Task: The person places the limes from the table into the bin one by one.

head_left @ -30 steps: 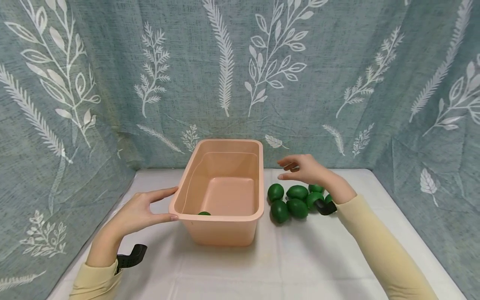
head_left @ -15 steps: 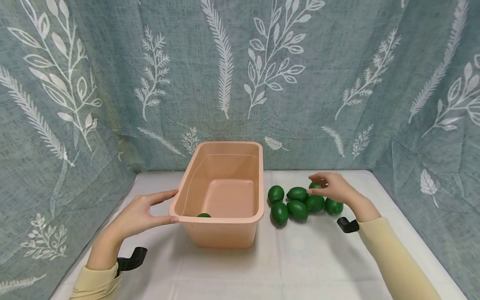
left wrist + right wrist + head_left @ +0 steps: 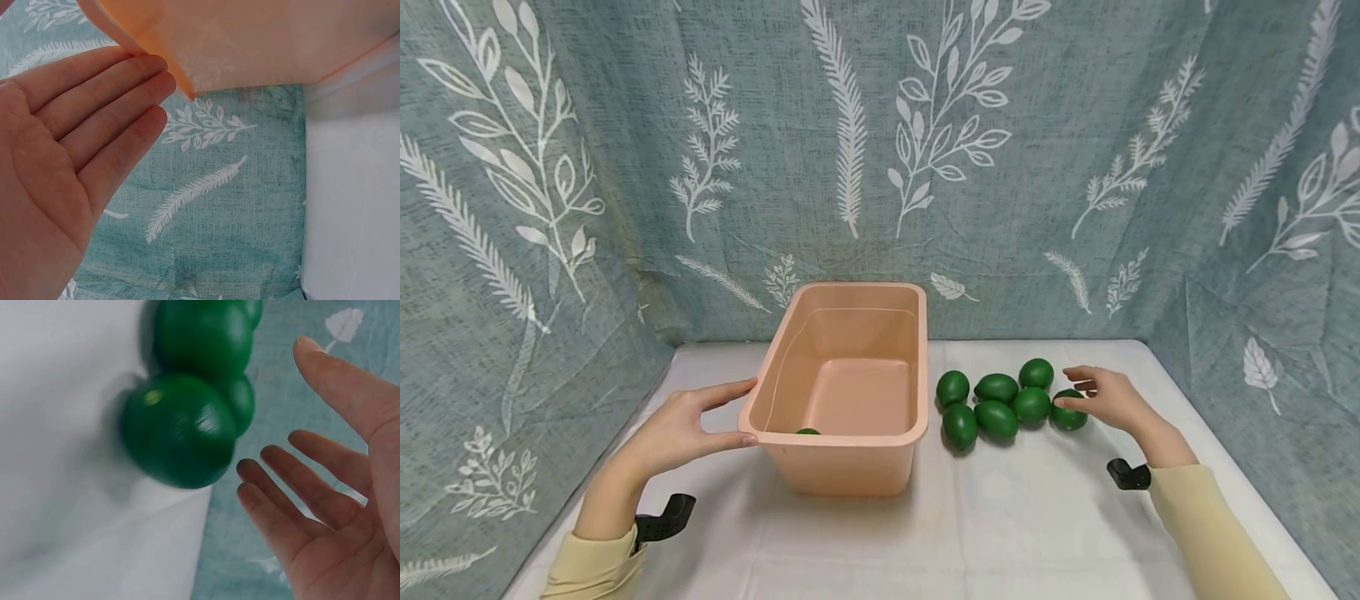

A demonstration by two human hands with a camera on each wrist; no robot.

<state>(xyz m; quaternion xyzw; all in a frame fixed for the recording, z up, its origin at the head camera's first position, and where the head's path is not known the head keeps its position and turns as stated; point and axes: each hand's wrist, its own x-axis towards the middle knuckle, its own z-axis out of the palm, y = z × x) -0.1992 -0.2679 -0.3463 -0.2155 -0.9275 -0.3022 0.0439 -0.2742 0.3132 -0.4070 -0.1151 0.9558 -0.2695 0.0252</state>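
A peach-coloured plastic tub [image 3: 850, 467] stands tilted-looking, left of the table's middle, a bit of one green fruit [image 3: 808, 431] showing inside by the near wall. My left hand [image 3: 688, 421] touches its left rim with finger and thumb tips; in the left wrist view the fingers [image 3: 119, 112] lie straight against the rim. Several shiny dark-green, egg-shaped fruits [image 3: 996, 421] lie clustered right of the tub. My right hand [image 3: 1108, 404] hovers at the rightmost fruit [image 3: 1070, 419], holding nothing. In the right wrist view its spread fingers stand apart from that fruit [image 3: 178, 434].
A white cloth covers the table [image 3: 1000, 517]. Blue-green curtains [image 3: 880, 167] with white leaf prints hang close behind the tub and along both sides. The tub's right wall stands close to the leftmost fruits.
My right hand has moved rightward and down, from above the fruits' left part to the rightmost one, uncovering the others. My left hand and the tub have kept their places.
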